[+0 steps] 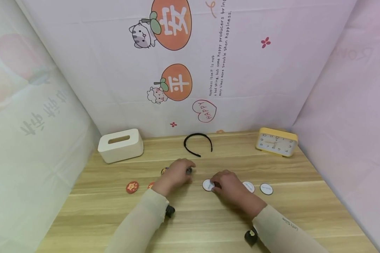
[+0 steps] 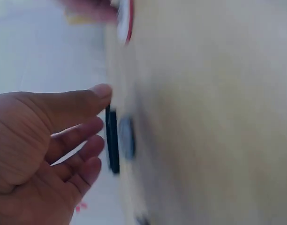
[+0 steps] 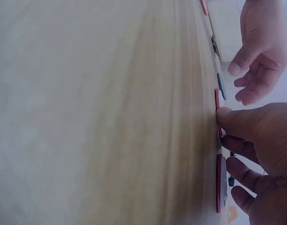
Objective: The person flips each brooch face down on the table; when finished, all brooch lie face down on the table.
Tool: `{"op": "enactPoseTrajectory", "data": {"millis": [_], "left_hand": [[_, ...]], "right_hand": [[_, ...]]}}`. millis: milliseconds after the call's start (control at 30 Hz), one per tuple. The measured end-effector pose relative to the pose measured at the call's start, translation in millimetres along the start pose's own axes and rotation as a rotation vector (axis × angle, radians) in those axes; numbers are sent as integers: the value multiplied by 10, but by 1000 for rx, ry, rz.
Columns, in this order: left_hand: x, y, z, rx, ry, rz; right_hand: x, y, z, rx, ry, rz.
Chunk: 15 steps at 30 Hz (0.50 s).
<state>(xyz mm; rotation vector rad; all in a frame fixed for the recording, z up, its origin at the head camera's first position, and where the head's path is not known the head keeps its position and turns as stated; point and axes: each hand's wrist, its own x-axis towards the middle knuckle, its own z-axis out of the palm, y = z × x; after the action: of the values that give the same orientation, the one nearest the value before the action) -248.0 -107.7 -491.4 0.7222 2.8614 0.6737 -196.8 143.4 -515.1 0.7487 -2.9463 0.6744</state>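
Note:
My left hand (image 1: 176, 174) is over the middle of the table, thumb and fingers apart and loosely bent. A dark grey round disc (image 1: 189, 170) lies by its fingertips; in the left wrist view that disc (image 2: 127, 137) shows beyond the fingers, with a gap between. My right hand (image 1: 229, 186) pinches the edge of a white round disc (image 1: 207, 185) with small print, low at the table surface. In the right wrist view, the thumb is on this red-edged disc (image 3: 219, 105), and another red-edged disc (image 3: 221, 183) is beside the other fingers.
Two white discs, one (image 1: 248, 186) partly behind my right hand and one (image 1: 266, 189) farther right, lie on the table (image 1: 209, 225). Orange-red discs (image 1: 132, 187) lie left. A white tissue box (image 1: 121, 149), black headband (image 1: 186, 142) and yellow clock (image 1: 277, 142) stand along the back.

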Motion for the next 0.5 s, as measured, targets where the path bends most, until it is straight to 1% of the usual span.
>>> {"op": "enactPoseTrajectory", "data": {"millis": [33,100,233,333,500], "left_hand": [[12,-55,-38,2,-11,-25],[29,-151,-93,10,-23,-52],[33,-281,-124,5,-50,-93],[29,-316,-107,3,-50,-92],[46,-312,-64,23,-26,-53]], "right_hand": [[-1,-2,-2,0,0,2],[-1,-2,1,-5,1,6],[-1,-2,7,-6,-2,15],[2,1,14,-10,-6,16],[8,3,17,-14,-7,20]]}}
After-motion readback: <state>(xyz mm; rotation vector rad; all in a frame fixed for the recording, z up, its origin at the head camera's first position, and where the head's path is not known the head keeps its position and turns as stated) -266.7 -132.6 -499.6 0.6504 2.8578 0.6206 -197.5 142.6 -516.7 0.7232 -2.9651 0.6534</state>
